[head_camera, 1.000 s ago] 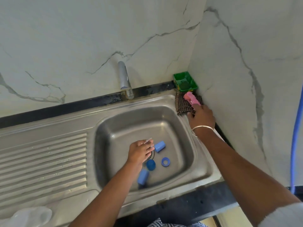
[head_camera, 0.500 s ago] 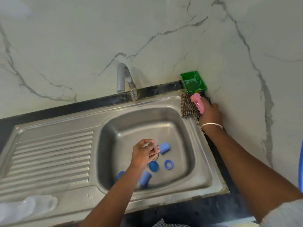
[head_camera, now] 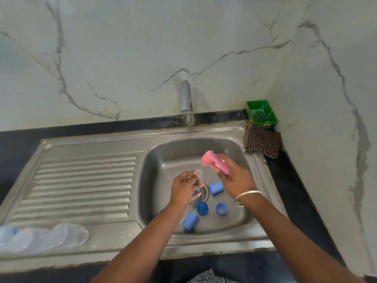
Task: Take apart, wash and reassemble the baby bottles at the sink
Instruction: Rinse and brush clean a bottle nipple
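Over the steel sink basin [head_camera: 163, 160] my left hand [head_camera: 184, 188] pinches a small clear bottle part [head_camera: 199, 176], probably a teat, above the drain. My right hand [head_camera: 234, 176] grips a pink sponge [head_camera: 212, 161] just to the right of it, the two hands close but apart. On the basin floor lie blue parts: a cap [head_camera: 215, 188] by the drain, a dome cap [head_camera: 202, 208], a ring [head_camera: 221, 208] and a cap [head_camera: 190, 221] near the front wall. Clear bottle bodies [head_camera: 40, 237] lie on the drainboard's front left.
The tap [head_camera: 186, 103] stands behind the basin with no water seen running. A green tray [head_camera: 261, 113] sits in the back right corner with a checked cloth [head_camera: 262, 142] in front of it. The ribbed drainboard [head_camera: 81, 184] stretches to the left.
My right hand has lifted the pink sponge off the checked cloth and carried it left, over the basin, next to my left hand. The left hand still holds the clear part.
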A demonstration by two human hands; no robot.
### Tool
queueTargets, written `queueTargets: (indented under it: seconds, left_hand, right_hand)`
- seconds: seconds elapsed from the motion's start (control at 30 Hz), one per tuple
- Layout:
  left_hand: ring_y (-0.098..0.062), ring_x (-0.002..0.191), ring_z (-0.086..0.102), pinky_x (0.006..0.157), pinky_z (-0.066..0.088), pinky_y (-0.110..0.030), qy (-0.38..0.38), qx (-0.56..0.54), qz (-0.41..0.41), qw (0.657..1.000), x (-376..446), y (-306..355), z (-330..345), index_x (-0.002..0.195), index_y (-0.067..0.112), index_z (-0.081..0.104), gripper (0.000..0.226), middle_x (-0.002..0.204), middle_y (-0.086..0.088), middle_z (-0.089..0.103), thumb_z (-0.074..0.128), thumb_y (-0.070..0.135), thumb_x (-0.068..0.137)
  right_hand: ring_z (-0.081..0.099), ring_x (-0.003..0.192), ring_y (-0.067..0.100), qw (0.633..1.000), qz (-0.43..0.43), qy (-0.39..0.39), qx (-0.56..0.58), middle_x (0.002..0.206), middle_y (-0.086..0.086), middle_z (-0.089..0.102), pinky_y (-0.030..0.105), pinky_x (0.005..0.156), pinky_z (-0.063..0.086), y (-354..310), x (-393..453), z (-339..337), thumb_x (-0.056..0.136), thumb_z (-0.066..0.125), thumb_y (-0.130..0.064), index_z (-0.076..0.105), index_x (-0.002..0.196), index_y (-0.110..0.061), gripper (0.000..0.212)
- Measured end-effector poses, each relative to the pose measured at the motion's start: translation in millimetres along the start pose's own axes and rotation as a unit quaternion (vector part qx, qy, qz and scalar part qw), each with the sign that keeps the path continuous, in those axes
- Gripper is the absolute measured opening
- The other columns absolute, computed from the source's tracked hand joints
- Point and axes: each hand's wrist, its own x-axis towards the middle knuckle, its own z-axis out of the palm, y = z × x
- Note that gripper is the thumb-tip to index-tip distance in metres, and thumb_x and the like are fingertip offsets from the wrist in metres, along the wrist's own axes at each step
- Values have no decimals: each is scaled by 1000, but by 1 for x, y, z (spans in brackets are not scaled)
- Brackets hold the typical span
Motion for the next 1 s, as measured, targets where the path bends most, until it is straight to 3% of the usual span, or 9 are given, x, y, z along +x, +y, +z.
queueTargets:
  seconds: [0.07,0.17,0.3,0.43,0.57,0.73,0.83,0.9,1.0]
  left_hand:
    - [-21,85,72,89,56,-48,-12,0,4,1000,-3,2,-6,100,9,68,17,89,-10,71,65,25,96]
    - [-19,85,74,86,57,-39,-10,-18,21,1000,-9,1,-19,95,11,70,14,91,-13,74,64,22,97]
    - [-20,72,72,64,58,-23,27,-65,38,997,-12,0,-31,89,5,70,15,77,-11,73,61,12,98]
    - [-15,52,61,54,54,-25,62,-177,3,982,-12,10,-37,79,4,66,25,62,-9,66,52,-8,96]
    - [-18,53,67,48,54,-26,57,-242,-24,968,-16,25,-49,86,4,66,19,66,-10,70,53,-2,98]
    - [-19,78,70,68,57,-35,-2,-192,-48,980,-16,21,-60,95,7,65,14,85,-10,73,52,7,101]
    - [-15,91,65,70,56,-41,-31,-154,-57,986,-18,13,-58,99,13,67,11,92,0,73,56,11,100]
    - [-14,94,62,70,56,-42,-43,-150,-56,986,-21,13,-55,104,11,68,12,98,0,72,56,12,100]
    - [-15,82,64,68,56,-37,-32,-187,-69,979,-22,20,-52,100,8,67,12,82,-3,70,55,10,100]
  right_hand:
    - [60,107,-8,998,-47,-37,31,122,-35,58,17,95,46,-12,-9,15,97,55,-21,42,134,-55,52]
    - [58,119,2,997,-64,-40,24,133,-23,57,26,104,45,-22,-13,38,97,54,-14,40,140,-53,60]
    - [59,116,1,998,-63,-20,12,131,-15,61,23,101,46,-42,-24,57,98,55,-25,45,140,-47,48]
    - [63,109,6,996,-85,-23,2,124,-10,66,27,95,50,-54,-35,72,98,52,-23,47,139,-46,47]
    - [59,87,1,990,-132,-45,-31,95,-15,62,20,81,49,-56,-48,64,90,51,-19,42,133,-62,61]
    - [64,105,10,993,-113,21,-25,114,-9,68,32,91,53,-46,-43,53,90,54,-15,49,134,-51,57]
    - [60,114,2,991,-119,65,18,124,-24,63,26,99,49,-57,-34,48,94,59,-12,58,132,-37,46]
    - [58,118,0,990,-131,48,34,128,-23,61,28,102,47,-65,-29,49,95,57,-15,59,132,-33,41]
    - [54,124,-1,991,-122,-2,61,133,-20,59,30,106,45,-71,-30,56,95,52,-14,58,134,-32,43]
